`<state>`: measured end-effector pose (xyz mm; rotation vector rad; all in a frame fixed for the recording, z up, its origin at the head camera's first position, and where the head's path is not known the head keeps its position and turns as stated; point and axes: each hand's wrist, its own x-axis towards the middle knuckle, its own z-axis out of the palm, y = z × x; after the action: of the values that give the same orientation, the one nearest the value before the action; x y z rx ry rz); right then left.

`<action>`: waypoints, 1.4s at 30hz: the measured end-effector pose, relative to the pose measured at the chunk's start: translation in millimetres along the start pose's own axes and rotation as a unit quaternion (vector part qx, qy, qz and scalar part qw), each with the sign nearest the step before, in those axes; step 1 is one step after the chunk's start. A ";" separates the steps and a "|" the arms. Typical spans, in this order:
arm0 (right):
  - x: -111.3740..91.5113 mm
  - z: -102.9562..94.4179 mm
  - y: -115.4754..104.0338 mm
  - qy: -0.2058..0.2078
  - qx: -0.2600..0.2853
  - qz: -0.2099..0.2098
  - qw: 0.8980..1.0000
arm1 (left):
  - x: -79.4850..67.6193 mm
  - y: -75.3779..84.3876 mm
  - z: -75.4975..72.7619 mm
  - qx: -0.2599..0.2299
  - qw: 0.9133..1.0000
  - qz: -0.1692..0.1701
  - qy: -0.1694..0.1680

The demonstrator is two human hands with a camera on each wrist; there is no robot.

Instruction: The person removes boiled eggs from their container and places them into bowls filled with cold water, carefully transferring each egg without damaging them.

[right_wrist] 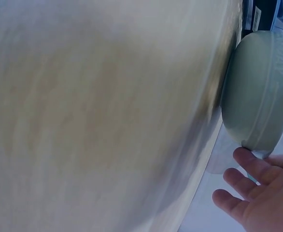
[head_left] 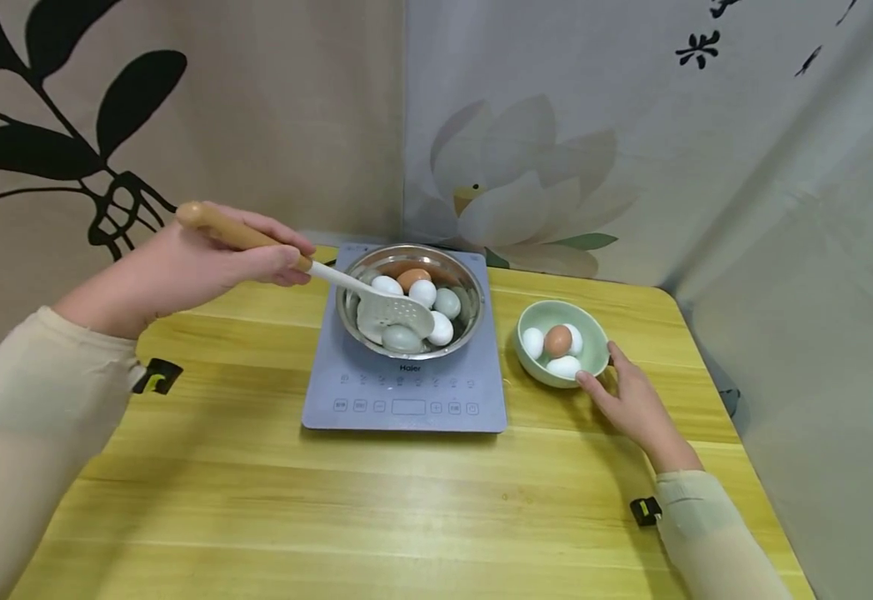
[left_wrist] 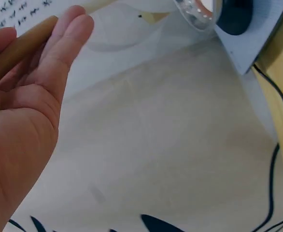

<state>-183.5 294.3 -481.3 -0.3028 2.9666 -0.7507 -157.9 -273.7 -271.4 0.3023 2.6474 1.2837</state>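
My left hand point(head_left: 207, 262) grips the wooden handle of a white slotted spoon point(head_left: 387, 308). Its perforated head dips into a steel bowl point(head_left: 476, 292) among several white, brown and pale green eggs. A pale green egg point(head_left: 402, 339) overlaps the near edge of the spoon's head. In the left wrist view, the wooden handle point(left_wrist: 23, 50) lies between thumb and fingers. My right hand point(head_left: 635, 404) holds a light green bowl point(head_left: 597, 337) at its right side, thumb at the near rim. Inside sit a brown egg point(head_left: 557, 341) and several white ones. The right wrist view shows fingertips at the bowl's outer wall point(right_wrist: 255, 92).
The steel bowl stands on a grey induction cooker point(head_left: 406, 417) at the back of the wooden table point(head_left: 406, 517). Printed curtains point(head_left: 316, 125) hang directly behind the table and along its right side. A black cable point(left_wrist: 273, 169) runs beside the cooker in the left wrist view.
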 end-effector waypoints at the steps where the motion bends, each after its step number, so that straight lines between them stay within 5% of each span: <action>1: -0.2 -0.2 0.3 0.001 0.000 0.000 1.000 | 2.2 -2.6 -1.3 -0.006 1.000 -0.007 0.001; 7: -0.7 -0.2 0.9 -0.001 0.001 0.004 1.000 | 18.2 -21.0 -2.6 -0.071 0.997 -0.020 0.004; 12: 0.8 0.7 0.3 -0.006 -0.001 0.008 1.000 | 22.1 -37.4 -0.7 -0.154 0.987 -0.048 0.023; 16: 1.8 0.6 -0.6 -0.007 -0.002 0.009 1.000 | 20.3 -50.5 1.5 -0.230 0.970 -0.070 0.042; 24: 2.0 1.6 -2.0 -0.006 -0.032 0.003 0.999 | 13.9 -69.8 6.2 -0.372 0.922 -0.088 0.055; 29: 2.2 1.4 -3.7 0.006 -0.064 0.006 0.998 | 10.0 -74.2 9.0 -0.400 0.910 -0.094 0.057; 35: 1.6 -0.2 -2.7 0.008 -0.068 0.007 0.998 | 9.6 -77.9 12.8 -0.414 0.906 -0.081 0.041; 42: -2.3 -2.7 -1.9 0.008 -0.067 0.016 0.998 | 10.8 -82.9 23.2 -0.471 0.879 -0.073 0.009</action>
<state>-181.3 294.3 -478.0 -0.2583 3.0347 -0.5531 -170.9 -303.7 -351.8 -0.0662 1.6876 2.2781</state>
